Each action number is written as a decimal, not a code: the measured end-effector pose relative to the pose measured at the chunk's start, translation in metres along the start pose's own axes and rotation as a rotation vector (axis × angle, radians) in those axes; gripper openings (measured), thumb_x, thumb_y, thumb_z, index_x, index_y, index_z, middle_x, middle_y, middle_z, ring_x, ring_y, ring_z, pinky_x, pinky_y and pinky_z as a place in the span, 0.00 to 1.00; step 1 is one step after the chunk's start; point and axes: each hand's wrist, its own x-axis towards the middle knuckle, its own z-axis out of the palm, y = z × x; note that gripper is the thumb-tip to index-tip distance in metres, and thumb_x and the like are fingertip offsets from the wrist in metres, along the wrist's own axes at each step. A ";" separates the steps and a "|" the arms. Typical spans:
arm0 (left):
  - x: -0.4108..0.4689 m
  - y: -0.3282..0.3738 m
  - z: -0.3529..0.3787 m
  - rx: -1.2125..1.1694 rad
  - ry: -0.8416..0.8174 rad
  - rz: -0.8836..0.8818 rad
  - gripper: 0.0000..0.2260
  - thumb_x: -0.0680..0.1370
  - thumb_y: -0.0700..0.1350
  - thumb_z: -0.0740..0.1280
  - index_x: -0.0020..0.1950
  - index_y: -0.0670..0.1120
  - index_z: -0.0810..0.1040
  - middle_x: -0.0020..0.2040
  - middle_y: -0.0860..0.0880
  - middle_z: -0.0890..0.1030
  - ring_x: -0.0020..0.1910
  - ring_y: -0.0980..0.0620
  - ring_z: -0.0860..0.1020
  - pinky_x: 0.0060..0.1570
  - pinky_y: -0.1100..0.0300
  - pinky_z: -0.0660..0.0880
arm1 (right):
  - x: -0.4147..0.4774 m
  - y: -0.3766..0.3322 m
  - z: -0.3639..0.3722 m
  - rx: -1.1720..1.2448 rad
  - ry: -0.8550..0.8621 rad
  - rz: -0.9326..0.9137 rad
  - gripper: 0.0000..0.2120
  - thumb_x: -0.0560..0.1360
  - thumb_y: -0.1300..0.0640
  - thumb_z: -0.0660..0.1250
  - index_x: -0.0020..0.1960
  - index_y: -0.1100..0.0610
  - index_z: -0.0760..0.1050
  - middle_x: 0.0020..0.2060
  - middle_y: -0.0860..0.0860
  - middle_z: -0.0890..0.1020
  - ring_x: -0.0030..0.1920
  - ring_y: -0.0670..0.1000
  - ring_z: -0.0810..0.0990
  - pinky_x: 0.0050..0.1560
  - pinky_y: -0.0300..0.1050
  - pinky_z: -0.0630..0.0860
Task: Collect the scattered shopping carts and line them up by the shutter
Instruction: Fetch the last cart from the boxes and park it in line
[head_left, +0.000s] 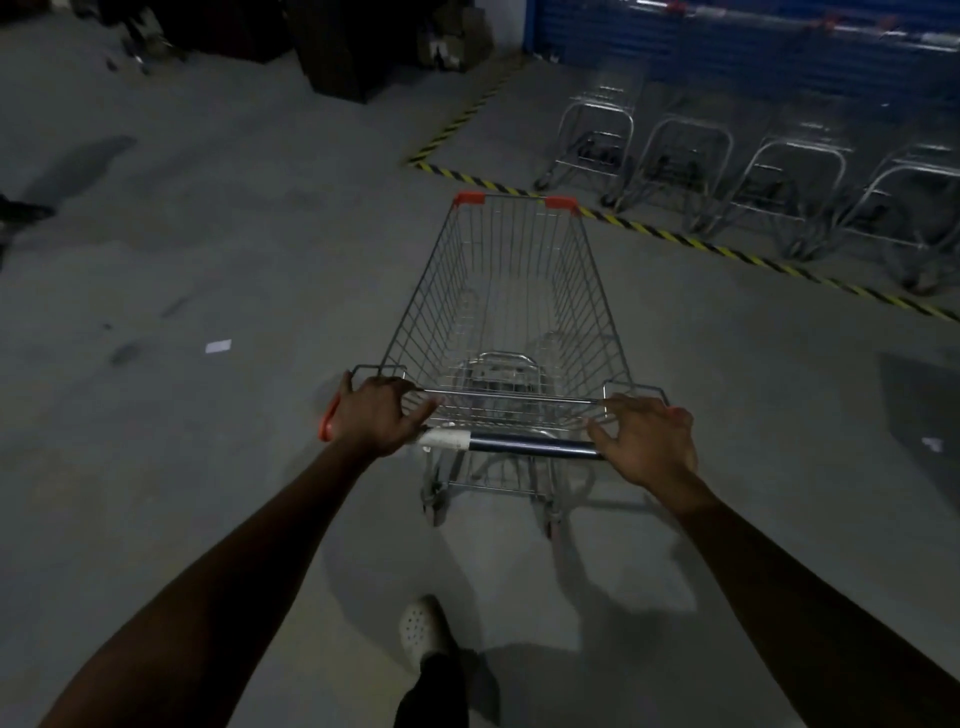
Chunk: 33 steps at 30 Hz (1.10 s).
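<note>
My L hand (376, 415) grips the handle (524, 444) of the cart (509, 291) at its left end. R hand (649, 441) rests on the right end, fingers spread loose, not wrapped. Ahead-right of cart: striped floor line (691, 241), then parked carts (789, 176) w/ blue shutter (727, 57) behind.
</note>
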 end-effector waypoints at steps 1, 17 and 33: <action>0.012 0.000 -0.001 -0.001 0.010 0.002 0.34 0.77 0.74 0.47 0.64 0.54 0.79 0.65 0.51 0.81 0.67 0.51 0.75 0.76 0.40 0.51 | 0.015 0.001 0.001 -0.001 0.008 0.001 0.32 0.73 0.30 0.47 0.68 0.41 0.75 0.69 0.41 0.75 0.67 0.49 0.74 0.64 0.54 0.62; 0.237 -0.023 -0.039 0.022 -0.054 -0.037 0.36 0.77 0.73 0.44 0.67 0.51 0.76 0.66 0.48 0.79 0.65 0.48 0.76 0.69 0.46 0.65 | 0.258 -0.008 -0.028 0.016 0.031 -0.012 0.22 0.76 0.35 0.60 0.68 0.39 0.74 0.67 0.39 0.77 0.67 0.48 0.74 0.64 0.54 0.65; 0.483 -0.011 -0.056 -0.008 -0.125 -0.202 0.31 0.80 0.68 0.48 0.73 0.51 0.71 0.71 0.45 0.73 0.70 0.44 0.70 0.71 0.42 0.59 | 0.556 0.024 -0.052 0.031 0.045 -0.164 0.33 0.70 0.31 0.54 0.67 0.46 0.77 0.65 0.45 0.80 0.66 0.52 0.77 0.64 0.56 0.67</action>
